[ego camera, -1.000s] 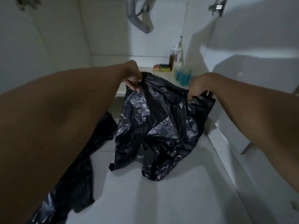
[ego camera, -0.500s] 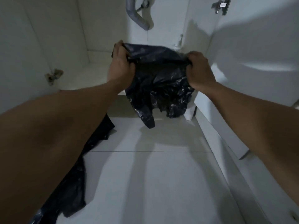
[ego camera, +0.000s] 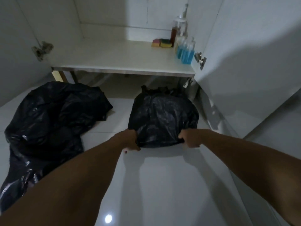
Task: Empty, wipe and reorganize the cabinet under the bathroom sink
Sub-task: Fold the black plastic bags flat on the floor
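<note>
Head view showed both hands low over the floor: the left hand (ego camera: 130, 141) and right hand (ego camera: 189, 139) each pinched a near corner of a black bin bag (ego camera: 162, 118). It lay spread flat on the glossy white floor tile (ego camera: 162, 176) just ahead of them, before the open cabinet shelf (ego camera: 114, 59). It was thin, crinkled, shiny film, so a hard tug could have torn it at the pinch, or it could have skated on the slick tile and bunched. Left of the hands sat a bigger crumpled bag heap (ego camera: 53, 115). Beyond the right hand, blue pump bottles (ego camera: 185, 53) and sponges (ego camera: 162, 43) stood on the shelf.
</note>
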`<state>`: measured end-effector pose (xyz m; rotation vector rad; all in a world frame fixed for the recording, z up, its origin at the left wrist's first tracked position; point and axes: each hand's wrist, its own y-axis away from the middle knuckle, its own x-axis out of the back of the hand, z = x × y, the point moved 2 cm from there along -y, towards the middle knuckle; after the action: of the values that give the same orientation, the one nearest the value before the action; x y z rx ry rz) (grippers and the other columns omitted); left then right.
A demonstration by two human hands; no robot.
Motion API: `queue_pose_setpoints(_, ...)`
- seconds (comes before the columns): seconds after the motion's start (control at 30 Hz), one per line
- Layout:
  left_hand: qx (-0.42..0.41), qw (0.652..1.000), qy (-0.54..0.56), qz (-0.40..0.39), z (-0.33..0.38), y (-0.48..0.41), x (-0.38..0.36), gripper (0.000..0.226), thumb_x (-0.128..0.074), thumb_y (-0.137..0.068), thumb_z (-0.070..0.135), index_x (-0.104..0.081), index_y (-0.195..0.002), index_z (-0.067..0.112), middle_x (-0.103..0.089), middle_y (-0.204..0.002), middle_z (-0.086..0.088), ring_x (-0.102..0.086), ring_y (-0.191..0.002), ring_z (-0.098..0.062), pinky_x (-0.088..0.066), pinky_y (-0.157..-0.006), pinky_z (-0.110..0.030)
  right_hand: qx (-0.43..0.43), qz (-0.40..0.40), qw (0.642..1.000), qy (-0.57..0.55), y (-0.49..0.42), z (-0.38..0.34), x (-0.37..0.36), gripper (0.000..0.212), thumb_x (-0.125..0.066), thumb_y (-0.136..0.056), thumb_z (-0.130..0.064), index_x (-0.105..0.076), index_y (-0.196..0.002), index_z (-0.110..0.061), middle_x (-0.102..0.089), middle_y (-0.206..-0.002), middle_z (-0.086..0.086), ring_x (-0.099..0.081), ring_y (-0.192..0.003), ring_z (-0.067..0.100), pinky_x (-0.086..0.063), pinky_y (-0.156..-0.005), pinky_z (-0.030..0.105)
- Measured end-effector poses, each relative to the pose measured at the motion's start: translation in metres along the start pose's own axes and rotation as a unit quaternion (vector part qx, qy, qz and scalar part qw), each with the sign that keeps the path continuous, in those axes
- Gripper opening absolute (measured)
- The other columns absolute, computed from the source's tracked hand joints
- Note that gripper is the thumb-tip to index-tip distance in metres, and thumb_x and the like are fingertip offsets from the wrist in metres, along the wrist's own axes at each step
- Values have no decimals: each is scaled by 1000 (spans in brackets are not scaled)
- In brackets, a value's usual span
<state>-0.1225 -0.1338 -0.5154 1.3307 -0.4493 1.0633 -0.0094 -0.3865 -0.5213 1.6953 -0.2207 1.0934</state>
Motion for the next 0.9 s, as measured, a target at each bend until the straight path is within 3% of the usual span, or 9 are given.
queue_pose_setpoints(0.1,14,989,47,-138,9,19,-10,65,-85,-69,51,-59,-110,8,-64,-104,-7,-70,-61,-23,-55,-49,-26,27,-84,996,4,7,-16,-23,81,-70,-81,-54,-40,-147,-18,-36,-151,4,-43,-133,27,-40,-109,39)
queue_pose_setpoints(0.2,31,981,102,-161,27,23,-5,72,-69,-78,66,-52,-128,17,-56,-111,-2,-58,-66,-17,-51,-54,-26,31,-68,992,-100,9,-22,-19,85,-72,-61,-75,-58,-128,-24,-64,-118,-1,-69,-85,15,-54,-75,30)
queue_pose_setpoints(0.23,36,985,90,-144,30,16,-4,74,-62,-82,69,-54,-129,12,-58,-112,-4,-57,-68,-18,-50,-57,-26,37,-25,990,-131,6,-23,-19,72,-70,-68,-71,-64,-115,-18,-68,-96,1,-68,-68,16,-52,-63,31)
queue_pose_setpoints(0.3,23,998,-8,-52,34,-4,-3,79,-59,-82,71,-57,-128,7,-63,-117,-8,-62,-84,-22,-52,-71,-29,59,76,986,-139,-3,-23,-15,54,-65,-86,-52,-66,-104,-2,-65,-81,11,-65,-71,24,-46,-65,35)
queue_pose_setpoints(0.4,-27,989,-103,98,35,-30,-17,86,-68,-66,75,-55,-130,19,-59,-129,-6,-58,-114,-28,-51,-93,-39,25,111,989,-100,-16,-22,-18,61,-67,-88,-42,-48,-136,-10,-52,-133,12,-54,-117,28,-46,-94,34)
queue_pose_setpoints(0.53,-38,995,-80,46,30,-42,-56,126,-85,-48,70,-27,-148,19,-35,-150,-10,-38,-136,-38,-42,-105,-56,21,32,997,-73,-26,-26,-47,99,-81,-73,-42,-24,-151,-18,-29,-153,10,-38,-136,30,-36,-110,35)
queue_pose_setpoints(0.6,-37,994,-101,23,21,-42,-67,136,-89,-41,67,-22,-149,19,-36,-150,-9,-38,-136,-38,-43,-104,-54,58,-3,997,-49,-26,-27,-59,99,-84,-70,-42,-28,-148,-19,-36,-147,6,-41,-132,27,-37,-105,30)
queue_pose_setpoints(0.73,-38,988,-147,-16,13,-38,-61,126,-77,-24,85,-49,-129,20,-63,-122,-2,-62,-110,-27,-52,-88,-40,101,41,989,-96,-23,-27,-51,79,-77,-64,-67,-48,-124,-26,-52,-93,-16,-56,-90,13,-43,-72,25)
queue_pose_setpoints(0.9,-74,990,-103,68,18,-49,-56,98,-70,-28,91,-49,-97,25,-60,-105,0,-59,-100,-26,-51,-87,-43,86,174,976,-100,-33,-12,-29,55,-64,-86,-51,-50,-129,-19,-56,-122,2,-57,-107,22,-48,-87,33)
